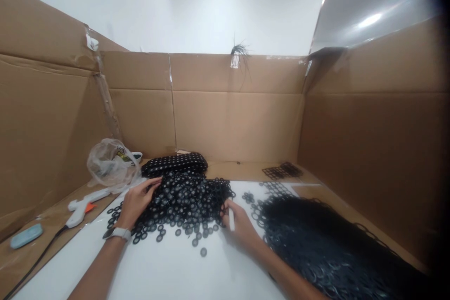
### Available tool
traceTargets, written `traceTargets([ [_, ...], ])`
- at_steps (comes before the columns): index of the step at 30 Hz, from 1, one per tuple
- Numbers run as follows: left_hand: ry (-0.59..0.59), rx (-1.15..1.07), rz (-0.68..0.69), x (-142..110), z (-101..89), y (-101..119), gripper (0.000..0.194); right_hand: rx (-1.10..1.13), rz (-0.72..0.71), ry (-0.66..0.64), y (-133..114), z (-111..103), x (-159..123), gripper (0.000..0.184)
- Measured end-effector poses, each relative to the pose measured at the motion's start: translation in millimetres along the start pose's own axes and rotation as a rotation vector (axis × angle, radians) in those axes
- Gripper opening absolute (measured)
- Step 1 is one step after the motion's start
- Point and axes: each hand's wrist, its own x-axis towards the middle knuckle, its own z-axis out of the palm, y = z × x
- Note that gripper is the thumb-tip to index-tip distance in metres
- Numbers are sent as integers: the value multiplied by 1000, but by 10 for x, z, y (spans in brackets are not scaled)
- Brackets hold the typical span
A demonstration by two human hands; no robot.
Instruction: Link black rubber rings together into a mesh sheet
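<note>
A heap of small black rings (183, 201), several with pale grey centres, spreads over the white board (168, 267). My left hand (138, 199), a watch on its wrist, rests at the heap's left side with fingers stretched out and thumb apart, touching its edge. At the right edge of the heap my right hand (239, 220) is closed round a short white stick (231, 219), its fingertips among the rings; whether they also pinch a ring is hidden. Behind the heap lies a black bundle with white dots (176, 163).
A large mound of black rings (316, 239) fills the right side. Linked rings (283, 170) lie at the back right. On the left are a clear plastic bag (112, 164), a white glue gun (82, 208) with a cord, and a light-blue case (26, 236). Cardboard walls (235, 122) enclose the table.
</note>
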Motion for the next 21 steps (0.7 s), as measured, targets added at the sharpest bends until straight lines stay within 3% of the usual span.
traceTargets([
  [4,8,61,-45,-11,-23,66,39,38,1,123,39,-2,62,8],
  [9,6,100,-89,-9,-23,135,41,97,46,542,176,-162,225,16],
  [11,-7,108,-96,-6,-19,149,40,96,81,627,234,-277,269,19],
  [16,3,167,-133,-7,-9,177,38,67,126,669,194,-479,351,23],
  [21,-7,252,-156,-10,14,212,38,-16,120,547,-344,-712,608,21],
])
